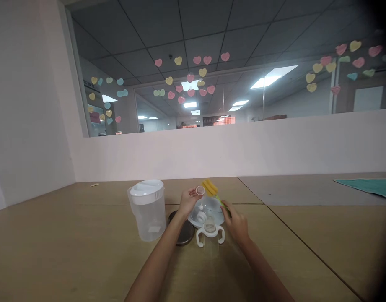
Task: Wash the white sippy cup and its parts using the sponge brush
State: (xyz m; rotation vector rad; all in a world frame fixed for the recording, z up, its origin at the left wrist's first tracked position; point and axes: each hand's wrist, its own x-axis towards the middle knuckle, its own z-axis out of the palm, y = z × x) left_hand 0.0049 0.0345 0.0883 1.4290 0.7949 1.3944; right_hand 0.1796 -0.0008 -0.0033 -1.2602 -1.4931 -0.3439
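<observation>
My left hand point(188, 201) is closed on a small clear cup-shaped cap point(200, 191), its round opening turned toward me. Wrapped round the green handle of a sponge bottle brush point(209, 187) is my right hand point(237, 222); the yellow sponge head is just right of the cap. Below both hands sits a pale bowl point(216, 206) with a white bottle-top piece point(201, 216) in it. A clear baby bottle point(211, 247) with two white side handles stands upright and uncapped in front of the bowl.
To the left stands a clear plastic pitcher point(150, 218) with a white lid. A dark round tray or lid point(184, 235) lies partly behind my left forearm. A teal cloth point(369, 186) is at the far right, and a white wall point(211, 155) with a window rises behind the table.
</observation>
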